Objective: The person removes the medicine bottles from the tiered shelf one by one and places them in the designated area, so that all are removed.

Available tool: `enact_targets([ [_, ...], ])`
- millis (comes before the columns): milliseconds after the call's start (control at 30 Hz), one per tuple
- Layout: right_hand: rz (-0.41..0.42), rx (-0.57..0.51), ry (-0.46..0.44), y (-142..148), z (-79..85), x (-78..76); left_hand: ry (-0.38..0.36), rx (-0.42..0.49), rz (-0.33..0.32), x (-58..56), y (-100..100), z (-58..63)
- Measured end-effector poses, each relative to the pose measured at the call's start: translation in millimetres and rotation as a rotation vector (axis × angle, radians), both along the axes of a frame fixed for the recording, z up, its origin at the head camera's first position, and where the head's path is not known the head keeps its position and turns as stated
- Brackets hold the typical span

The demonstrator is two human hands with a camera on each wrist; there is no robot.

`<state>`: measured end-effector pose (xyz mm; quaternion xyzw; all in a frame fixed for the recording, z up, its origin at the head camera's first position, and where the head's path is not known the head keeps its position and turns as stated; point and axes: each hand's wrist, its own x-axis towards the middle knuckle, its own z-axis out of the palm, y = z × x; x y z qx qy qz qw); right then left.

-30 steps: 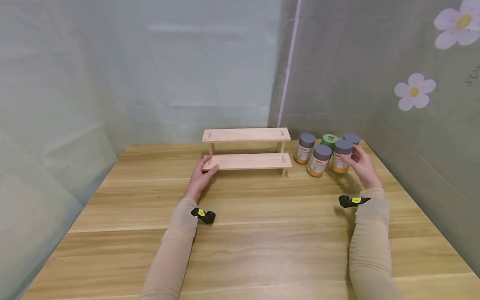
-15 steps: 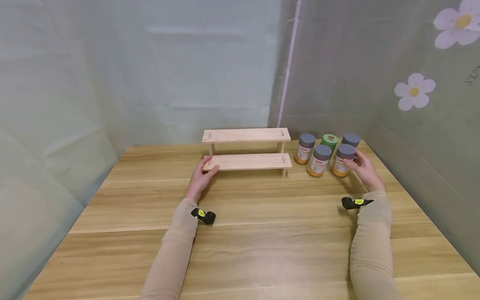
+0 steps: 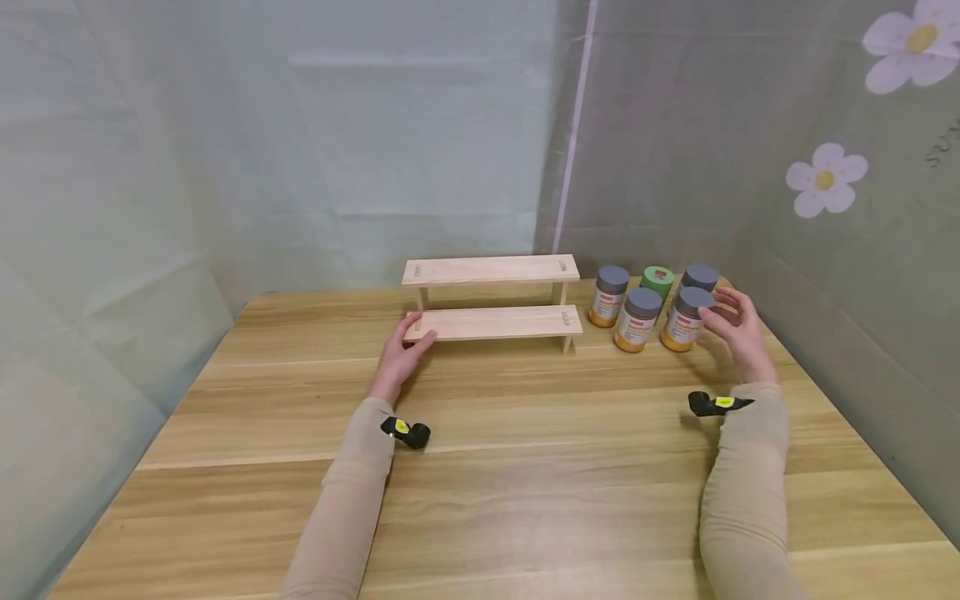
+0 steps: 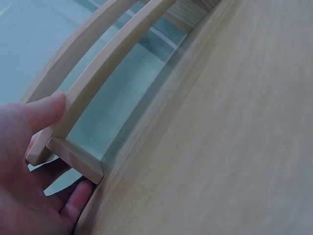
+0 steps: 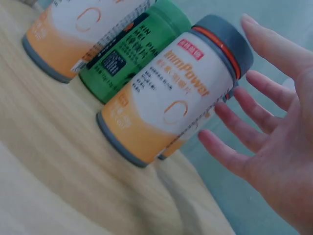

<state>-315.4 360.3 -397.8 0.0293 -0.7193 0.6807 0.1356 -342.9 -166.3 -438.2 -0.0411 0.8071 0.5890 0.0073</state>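
A two-step wooden rack stands at the back of the table. Its lower step's left end is in the grip of my left hand; the left wrist view shows the thumb on the board's edge and the other fingers behind and below. At the right, my open right hand is beside the front-right grey-capped supplement bottle. In the right wrist view the fingers are spread apart from that white-and-orange bottle, which stands upright on the table.
Another grey-capped bottle stands left of it, with a further one beside the rack. Behind are a green bottle and a partly hidden grey-capped one. Fabric walls border the wooden table.
The front-right bottle has come down onto the table slightly nearer me. My right hand has let go of it and drawn off to the right. The left hand keeps its place.
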Motion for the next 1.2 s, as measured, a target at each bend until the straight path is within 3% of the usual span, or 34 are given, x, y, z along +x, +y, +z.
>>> enact_targets([
  [133,-0.054,-0.061,0.029,-12.4,15.0,6.7,0.005,-0.007,-0.002,-0.8,-0.6,-0.8],
  [233,-0.077,-0.044,0.013,-17.4,20.9,7.1,0.005,-0.003,-0.001,-0.3,-0.3,-0.9],
  [600,-0.079,-0.072,0.031,-10.5,9.0,-9.9,-0.005,-0.012,-0.004,-1.2,-0.9,0.2],
  [1200,-0.086,0.028,-0.029,-8.1,9.2,-4.4,-0.011,-0.007,-0.013,-1.2,0.5,-0.3],
])
